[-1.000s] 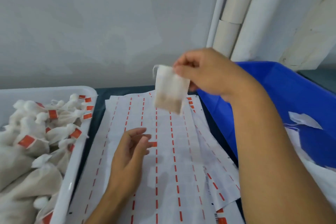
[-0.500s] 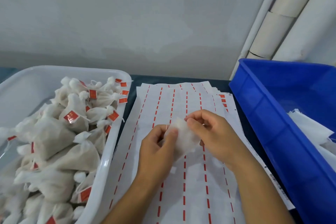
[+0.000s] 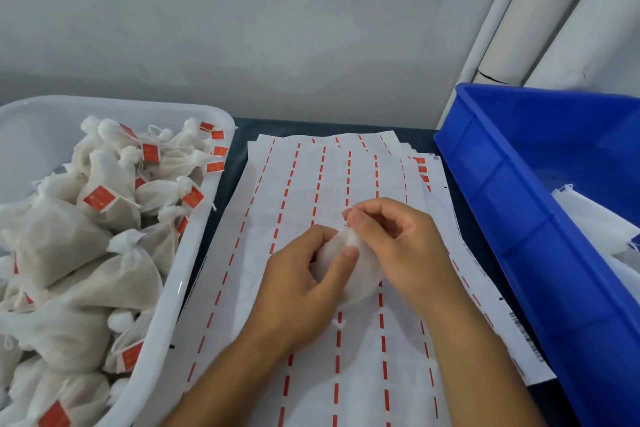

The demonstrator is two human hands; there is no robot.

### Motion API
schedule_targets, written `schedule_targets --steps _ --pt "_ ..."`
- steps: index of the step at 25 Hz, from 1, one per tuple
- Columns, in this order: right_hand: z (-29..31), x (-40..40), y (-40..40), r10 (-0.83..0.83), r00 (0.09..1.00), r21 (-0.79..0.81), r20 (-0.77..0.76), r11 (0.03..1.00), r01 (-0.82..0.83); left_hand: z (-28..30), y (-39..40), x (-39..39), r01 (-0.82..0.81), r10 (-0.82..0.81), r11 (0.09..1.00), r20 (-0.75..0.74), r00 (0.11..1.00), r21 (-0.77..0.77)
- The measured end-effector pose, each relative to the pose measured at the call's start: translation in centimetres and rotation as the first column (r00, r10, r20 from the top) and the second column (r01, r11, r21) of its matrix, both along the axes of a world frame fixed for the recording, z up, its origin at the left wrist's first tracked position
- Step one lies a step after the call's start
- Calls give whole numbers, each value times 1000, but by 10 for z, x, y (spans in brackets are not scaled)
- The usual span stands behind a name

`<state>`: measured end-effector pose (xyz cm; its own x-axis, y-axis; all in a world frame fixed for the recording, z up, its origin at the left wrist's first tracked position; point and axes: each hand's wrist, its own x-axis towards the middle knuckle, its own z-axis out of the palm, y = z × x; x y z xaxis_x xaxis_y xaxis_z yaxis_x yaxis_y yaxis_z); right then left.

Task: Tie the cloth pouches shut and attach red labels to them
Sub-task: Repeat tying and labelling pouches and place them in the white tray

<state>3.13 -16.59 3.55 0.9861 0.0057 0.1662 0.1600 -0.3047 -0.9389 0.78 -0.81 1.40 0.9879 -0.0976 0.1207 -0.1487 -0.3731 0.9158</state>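
A small white cloth pouch sits between both hands over the middle of the label sheets. My left hand grips its left side with thumb on top. My right hand pinches the pouch's top edge between thumb and forefinger. Most of the pouch is hidden by my fingers; a bit of drawstring hangs below it. The sheets are white backing paper with rows of red label strips.
A white tub on the left holds several tied pouches with red labels. A blue bin on the right holds white cloth. Grey wall and white pipes stand behind the dark table.
My right hand brought the pouch down from the air to the sheets. My left hand rose to take hold of it. My view tipped down and left.
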Motion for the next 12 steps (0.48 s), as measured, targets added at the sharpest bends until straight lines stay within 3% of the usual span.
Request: schedule_targets --steps 3,6,9,12 --pt "0 0 1 -19 1000 101 16 995 18 -2 0 -2 55 -64 989 67 996 139" --pt "2 0 -3 -162 985 160 53 975 152 -6 -1 -3 87 -109 959 69 992 270" --pt "5 1 -9 -309 946 227 101 933 281 -10 -3 -4 85 -110 942 60 992 324" --pt "7 0 -6 -311 943 283 121 921 267 -13 -1 -4 93 -129 919 71 989 383"
